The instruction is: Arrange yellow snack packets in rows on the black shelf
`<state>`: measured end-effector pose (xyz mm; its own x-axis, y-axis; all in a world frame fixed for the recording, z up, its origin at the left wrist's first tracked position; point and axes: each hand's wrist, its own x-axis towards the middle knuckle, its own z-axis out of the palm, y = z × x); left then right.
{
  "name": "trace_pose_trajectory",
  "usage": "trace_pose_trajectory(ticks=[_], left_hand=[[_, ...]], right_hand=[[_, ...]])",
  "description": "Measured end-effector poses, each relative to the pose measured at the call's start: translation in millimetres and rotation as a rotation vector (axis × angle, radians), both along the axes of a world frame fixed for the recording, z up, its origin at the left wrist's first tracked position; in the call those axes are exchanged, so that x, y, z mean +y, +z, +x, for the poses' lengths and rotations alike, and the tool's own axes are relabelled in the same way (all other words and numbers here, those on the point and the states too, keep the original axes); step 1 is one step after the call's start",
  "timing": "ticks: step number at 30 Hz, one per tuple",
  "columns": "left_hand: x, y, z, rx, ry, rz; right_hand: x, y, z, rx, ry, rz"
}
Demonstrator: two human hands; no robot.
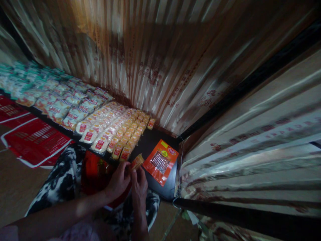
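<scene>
Between my two hands is a small yellow wrapped snack (pixel 137 162), held just in front of the black shelf's edge. My left hand (pixel 122 177) has its fingers closed on the snack's left end. The fingers of my right hand (pixel 139 180) pinch its lower side. Rows of similar yellow snacks (pixel 125 151) lie on the black shelf (pixel 147 136) beyond my hands. An orange packet (pixel 162 160) with a picture of brown sticks lies flat to the right of my hands.
White round wrapped snacks (pixel 100 142) and larger pale packets (pixel 72 115) fill the shelf leftward. A pleated plastic curtain (pixel 150 67) hangs behind, with dark bars (pixel 240 90) at right. Red printed bags (pixel 37 140) lie at left. A red container (pixel 94 174) sits between my knees.
</scene>
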<state>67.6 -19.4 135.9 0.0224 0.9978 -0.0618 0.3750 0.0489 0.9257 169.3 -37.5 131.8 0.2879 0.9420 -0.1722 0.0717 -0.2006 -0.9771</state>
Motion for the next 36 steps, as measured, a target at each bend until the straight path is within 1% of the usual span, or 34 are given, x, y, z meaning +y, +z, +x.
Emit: trace_pose_trajectory(ticks=[5, 10, 15, 19, 27, 33, 36], left_hand=[[-2.9, -2.5, -1.0, -0.005, -0.002, 0.024], [-3.0, -6.0, -2.9, -0.014, -0.005, 0.043], [-2.7, -9.0, -3.5, -0.037, -0.011, 0.039], [-3.0, -10.8, -3.8, -0.055, -0.002, 0.025], [0.0, -16.1, -2.9, -0.01, 0.008, 0.03], [5.1, -17.1, 0.2, -0.047, 0.007, -0.018], [7.5, -14.4, 2.4, -0.06, 0.013, -0.021]], right_hand=[[2.4, -0.7, 0.4, -0.041, -0.012, -0.026], [3.2, -4.4, 1.2, -0.094, -0.046, -0.015], [4.1, -7.3, 0.7, -0.101, -0.077, -0.039], [5.1, -9.8, 0.7, -0.093, -0.082, -0.007], [4.6, -6.0, 0.8, -0.156, -0.068, 0.012], [5.5, -10.3, 3.9, -0.242, -0.115, 0.099], [8.6, -10.7, 6.5, -0.271, -0.118, 0.128]])
